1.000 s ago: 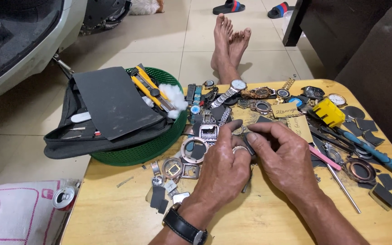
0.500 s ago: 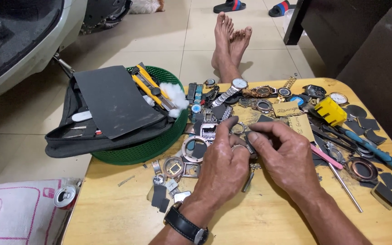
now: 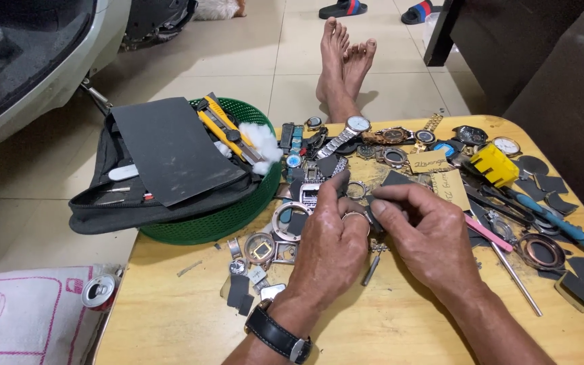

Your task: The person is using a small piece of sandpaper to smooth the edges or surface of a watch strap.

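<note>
Both hands meet mid-table: left hand (image 3: 329, 236) pinching a dark scrap (image 3: 338, 181), right hand (image 3: 427, 233) gripping a small watch part, hidden, with a screwdriver (image 3: 371, 265) at six o'clock; steady rubbing likely follows.

Small part betw. hands (image 3: 371, 217) mostly hidden.

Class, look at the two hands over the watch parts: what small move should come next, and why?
Probably a short rubbing stroke. The left hand and right hand meet over the table, pinching a small dark piece between them. What the piece is stays hidden, so keeping the grip steady seems wisest.
</note>
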